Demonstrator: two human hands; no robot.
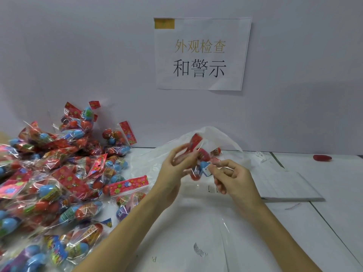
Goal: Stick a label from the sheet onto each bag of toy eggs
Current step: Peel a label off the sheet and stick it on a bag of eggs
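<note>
One clear cellophane bag of red and blue toy eggs (198, 160), mid-labelling: left hand (172, 173) fingers clamped on it, right hand (231, 177) fingertips pinching a small white label (207, 170) against it; large heap of similar bags (59, 183) apparently awaiting labels.

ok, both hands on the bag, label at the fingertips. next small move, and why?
Probably press the label flat onto the bag with the right hand. The left hand holds the bag up off the table, and the label looks only partly on it, though blur hides how well it sticks.

A white paper sign (200, 54) with Chinese characters hangs on the wall (78, 55); a small red object (322, 158) lies on the white counter (334, 193); a clear plastic sheet (196, 222) covers part of it.
</note>
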